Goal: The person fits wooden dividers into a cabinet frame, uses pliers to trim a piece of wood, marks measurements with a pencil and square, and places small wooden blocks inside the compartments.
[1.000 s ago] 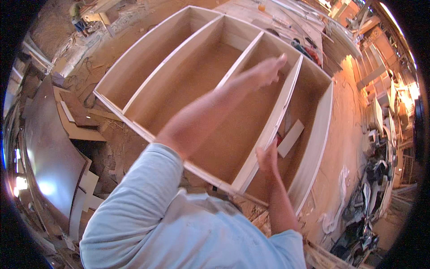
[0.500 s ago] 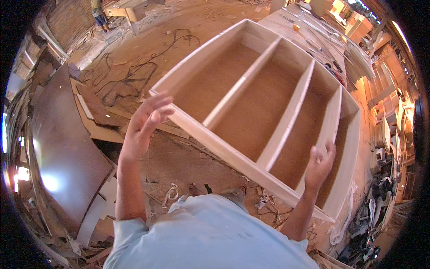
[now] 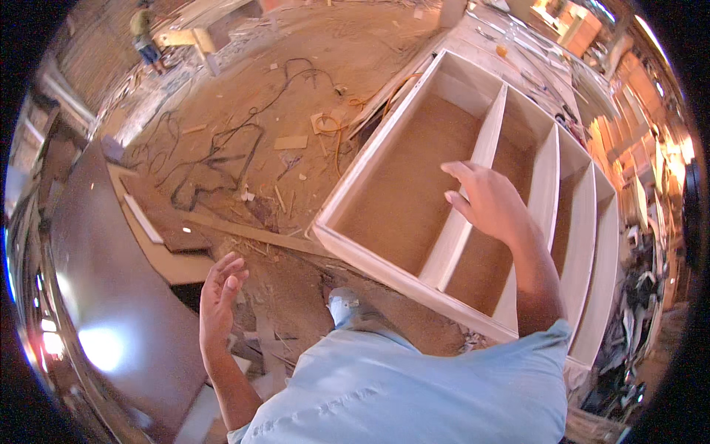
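A large pale wooden shelf unit (image 3: 436, 300) lies on its back on a workbench, its brown back panel showing between several dividers. Over the divider nearest its left end, my right hand (image 3: 488, 203) hovers with fingers apart and nothing in them; whether it touches the wood I cannot tell. My left hand (image 3: 220, 292) is held in the air left of the unit, clear of it, fingers loosely spread and holding nothing. Below it, a dark glossy board (image 3: 118, 296) leans at the left.
Dark cables (image 3: 222, 148) and an orange cord (image 3: 339, 137) trail over the dusty floor. Tools lie on the bench (image 3: 481, 37) beyond the unit. A person (image 3: 146, 41) stands far left beside a wooden table (image 3: 188, 37). Dark scraps (image 3: 614, 370) pile up at the right.
The shelf unit appears farther right in view. My left hand has come away from its corner and lowered. My right hand has moved left and farther over the unit.
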The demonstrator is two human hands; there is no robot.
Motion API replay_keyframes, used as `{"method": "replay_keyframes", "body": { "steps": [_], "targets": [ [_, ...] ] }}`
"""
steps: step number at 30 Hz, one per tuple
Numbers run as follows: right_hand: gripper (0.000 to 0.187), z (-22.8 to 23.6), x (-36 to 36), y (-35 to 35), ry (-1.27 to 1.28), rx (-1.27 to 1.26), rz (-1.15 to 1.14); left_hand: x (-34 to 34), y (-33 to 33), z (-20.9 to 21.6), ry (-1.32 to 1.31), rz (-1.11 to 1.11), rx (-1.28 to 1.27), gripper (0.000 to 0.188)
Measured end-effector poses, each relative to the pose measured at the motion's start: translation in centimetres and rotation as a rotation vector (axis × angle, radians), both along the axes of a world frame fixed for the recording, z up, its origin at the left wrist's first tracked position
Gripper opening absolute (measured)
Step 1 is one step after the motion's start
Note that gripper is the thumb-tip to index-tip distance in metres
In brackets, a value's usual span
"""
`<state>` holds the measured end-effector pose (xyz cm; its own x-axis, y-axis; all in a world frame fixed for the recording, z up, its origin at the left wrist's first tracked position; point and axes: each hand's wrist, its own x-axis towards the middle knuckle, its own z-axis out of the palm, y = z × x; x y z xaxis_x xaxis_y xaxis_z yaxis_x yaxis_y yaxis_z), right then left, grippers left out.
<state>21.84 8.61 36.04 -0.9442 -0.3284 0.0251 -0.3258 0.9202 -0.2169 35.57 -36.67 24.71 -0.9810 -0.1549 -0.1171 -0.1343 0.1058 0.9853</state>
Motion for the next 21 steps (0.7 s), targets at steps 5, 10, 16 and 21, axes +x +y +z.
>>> {"method": "replay_keyframes", "body": {
  "steps": [5,10,16,21],
  "targets": [
    [0.037,-0.7,-9.6,-5.6,-0.003,-0.087,0.091,-9.4,-7.2,-3.3,-0.117,-0.005,-0.044,0.064],
    [0.023,-2.7,-18.0,-8.6,-0.140,-0.004,0.076,-18.9,-14.5,-16.7,-0.426,-0.124,-0.126,0.055],
    [0.022,-6.4,-27.7,-5.4,-0.361,0.183,-0.346,-20.3,-25.1,-30.9,-0.740,-0.566,-0.538,0.053],
    [0.027,-13.5,-29.8,3.2,-0.410,0.185,-0.658,-31.7,-33.6,-30.6,-0.794,-0.652,-0.665,0.051]
  ]
}}
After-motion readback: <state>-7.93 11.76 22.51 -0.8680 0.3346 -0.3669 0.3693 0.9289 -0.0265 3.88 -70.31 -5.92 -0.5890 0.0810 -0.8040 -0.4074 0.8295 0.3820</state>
